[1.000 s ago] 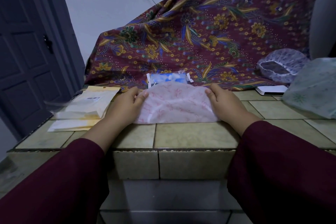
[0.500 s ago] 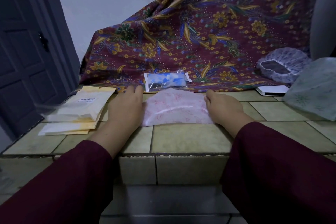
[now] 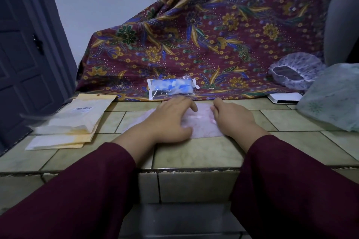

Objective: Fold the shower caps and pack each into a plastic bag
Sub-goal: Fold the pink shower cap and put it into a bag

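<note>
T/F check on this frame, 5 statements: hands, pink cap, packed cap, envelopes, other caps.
1. Both hands lie on the pink cap. True: the left hand and right hand rest on it.
2. The pink cap is already in a bag. False: it lies bare on the tiled counter.
3. A bagged blue cap lies beyond the hands, against the patterned cloth. True.
4. The envelopes are on the person's right. False: they lie on the left.
5. No unpacked caps are left besides the pink one. False: a purple-dotted cap and a greenish cap sit at the right.
</note>
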